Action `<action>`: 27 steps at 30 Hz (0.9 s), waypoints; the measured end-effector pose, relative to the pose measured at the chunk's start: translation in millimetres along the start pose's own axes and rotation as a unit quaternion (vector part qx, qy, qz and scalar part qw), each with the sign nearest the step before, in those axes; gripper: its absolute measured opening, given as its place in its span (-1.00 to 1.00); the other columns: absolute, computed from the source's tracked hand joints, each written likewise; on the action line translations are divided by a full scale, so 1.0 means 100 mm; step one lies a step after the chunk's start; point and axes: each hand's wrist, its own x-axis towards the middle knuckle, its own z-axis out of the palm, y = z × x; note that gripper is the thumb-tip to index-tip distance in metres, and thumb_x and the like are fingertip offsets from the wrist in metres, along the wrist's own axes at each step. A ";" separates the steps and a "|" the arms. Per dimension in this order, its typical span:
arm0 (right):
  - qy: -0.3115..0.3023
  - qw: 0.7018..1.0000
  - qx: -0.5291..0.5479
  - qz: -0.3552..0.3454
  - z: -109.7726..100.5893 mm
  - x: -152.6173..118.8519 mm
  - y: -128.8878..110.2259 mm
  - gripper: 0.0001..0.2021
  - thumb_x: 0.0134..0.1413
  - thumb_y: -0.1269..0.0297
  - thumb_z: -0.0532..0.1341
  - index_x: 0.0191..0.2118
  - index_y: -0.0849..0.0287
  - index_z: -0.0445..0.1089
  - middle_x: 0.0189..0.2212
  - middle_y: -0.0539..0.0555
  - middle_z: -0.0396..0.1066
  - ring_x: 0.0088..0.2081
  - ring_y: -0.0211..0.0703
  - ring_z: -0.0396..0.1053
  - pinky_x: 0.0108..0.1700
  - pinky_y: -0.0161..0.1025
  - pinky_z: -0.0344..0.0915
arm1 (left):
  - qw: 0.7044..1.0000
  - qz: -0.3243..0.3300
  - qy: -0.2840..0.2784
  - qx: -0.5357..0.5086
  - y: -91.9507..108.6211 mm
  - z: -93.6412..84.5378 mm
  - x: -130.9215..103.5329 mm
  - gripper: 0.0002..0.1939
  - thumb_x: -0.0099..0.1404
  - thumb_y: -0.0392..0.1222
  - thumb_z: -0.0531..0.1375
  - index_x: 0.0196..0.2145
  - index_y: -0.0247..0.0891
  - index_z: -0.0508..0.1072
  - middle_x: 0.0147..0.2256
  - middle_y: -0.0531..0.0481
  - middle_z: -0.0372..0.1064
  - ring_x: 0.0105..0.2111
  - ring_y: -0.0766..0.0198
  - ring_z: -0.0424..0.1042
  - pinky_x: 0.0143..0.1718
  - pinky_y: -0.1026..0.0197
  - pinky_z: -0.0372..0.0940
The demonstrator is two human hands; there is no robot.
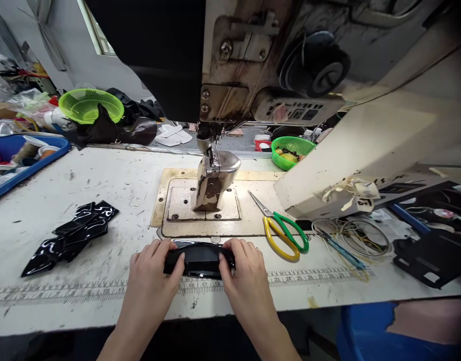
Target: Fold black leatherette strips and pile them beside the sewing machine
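Observation:
Both my hands grip a piece of shiny black patent leather (196,258) at the front of the sewing machine table. My left hand (151,265) pinches its left end, thumb on top and fingers along the far edge. At the right end, my right hand (247,265) holds it the same way. Just beyond stands the post of a sewing machine (218,175), below the needle. To the left lies a loose heap of glossy black pieces (72,230). Scissors (281,230) with one yellow and one green handle rest to the right of my right hand.
A printed ruler (305,277) runs along the front of the white table (132,180). Thread snips (343,250) and tangled cord (365,238) lie right, near a black flat object (433,258). A blue tray (53,158) sits left; green baskets (91,105) (292,150) stand behind.

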 end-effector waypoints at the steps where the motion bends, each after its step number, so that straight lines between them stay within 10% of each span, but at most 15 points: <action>1: 0.002 1.000 -0.003 0.004 0.03 -0.01 -0.03 -0.87 0.22 0.46 0.09 -0.24 0.10 0.33 -0.31 0.08 0.39 -0.24 0.04 0.31 -0.13 0.00 0.21 | 1.000 -0.001 0.004 0.008 0.03 0.02 -0.01 -0.77 0.37 0.01 0.05 -0.25 -0.16 0.39 -0.25 -0.09 0.45 -0.24 0.03 0.41 -0.14 -0.06 0.26; 6: -0.010 0.999 0.015 0.034 0.05 0.00 -0.08 -0.76 0.23 0.46 0.03 -0.11 0.13 0.40 -0.22 0.16 0.42 -0.16 0.11 0.33 -0.09 0.04 0.22 | 0.999 -0.020 -0.041 0.000 0.15 0.00 0.00 -0.72 0.39 -0.04 -0.07 -0.19 -0.19 0.36 -0.22 -0.15 0.44 -0.21 -0.01 0.40 -0.07 -0.12 0.20; 11: -0.115 0.987 0.092 0.062 -0.18 0.22 0.10 -0.79 0.18 0.28 0.20 -0.07 0.09 0.43 -0.37 0.03 0.44 -0.33 -0.07 0.40 -0.28 -0.19 0.29 | 0.972 -0.047 -0.221 -0.069 0.06 -0.36 0.38 -0.61 0.33 0.20 0.08 -0.20 -0.16 0.44 -0.46 0.03 0.40 -0.48 0.16 0.38 -0.45 0.17 0.22; 16: -0.200 0.965 0.153 0.072 -0.30 0.44 0.21 -0.80 0.15 0.14 0.21 -0.17 0.07 0.48 -0.44 -0.02 0.42 -0.39 -0.16 0.37 -0.36 -0.26 0.28 | 0.918 -0.031 -0.371 -0.138 -0.06 -0.57 0.76 -0.60 0.27 0.21 0.19 -0.31 -0.19 0.52 -0.37 0.02 0.48 -0.40 0.19 0.47 -0.38 0.22 0.30; 27: -0.181 0.965 0.167 0.093 -0.26 0.37 0.15 -0.74 0.09 0.05 0.21 -0.24 0.10 0.49 -0.39 0.04 0.47 -0.32 -0.09 0.39 -0.29 -0.20 0.28 | 0.926 -0.053 -0.344 -0.144 -0.08 -0.61 0.63 -0.68 0.22 0.10 0.25 -0.23 -0.18 0.54 -0.39 0.04 0.45 -0.43 0.25 0.38 -0.44 0.25 0.20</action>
